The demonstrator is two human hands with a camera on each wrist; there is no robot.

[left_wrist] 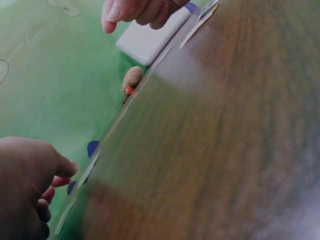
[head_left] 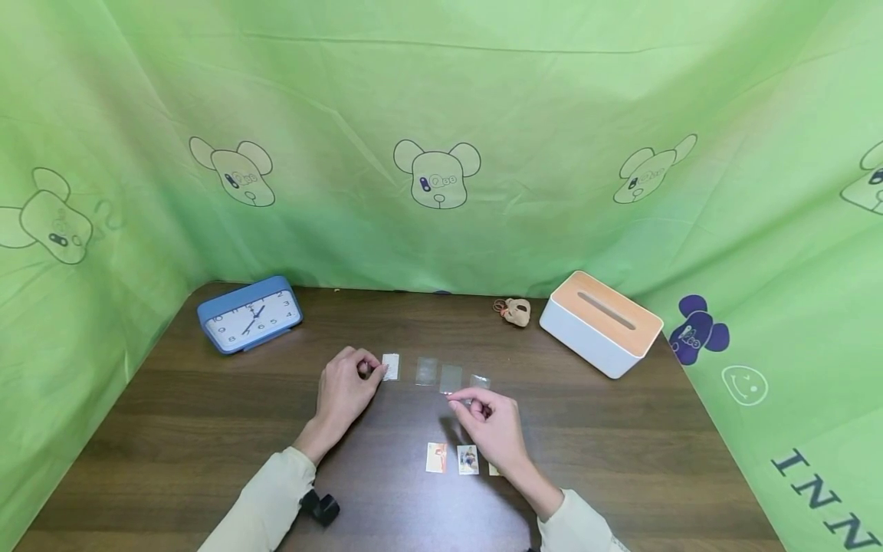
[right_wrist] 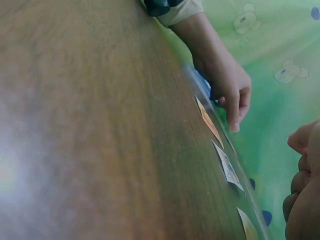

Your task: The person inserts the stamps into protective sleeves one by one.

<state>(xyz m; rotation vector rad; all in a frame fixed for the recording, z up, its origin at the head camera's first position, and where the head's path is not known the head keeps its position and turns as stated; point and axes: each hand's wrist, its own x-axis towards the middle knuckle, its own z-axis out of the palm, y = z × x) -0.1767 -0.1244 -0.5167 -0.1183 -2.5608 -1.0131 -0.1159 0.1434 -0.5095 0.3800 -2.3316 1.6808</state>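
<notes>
My right hand hangs over the table with its thumb and index fingertips together at the lower edge of a small clear plastic sleeve. Another clear sleeve lies to its left, and a third sleeve is partly covered by the right hand. My left hand has its fingers loosely bent, fingertips right at the left edge of a small whitish packet. Closer to me lie an orange-toned printed card, a card with a colourful figure and a yellowish card mostly hidden by the right wrist.
A blue clock stands at the back left of the wooden table. At the back right sits a white tissue box with a wooden lid, beside a small tan pouch-like trinket. Green printed cloth surrounds the table.
</notes>
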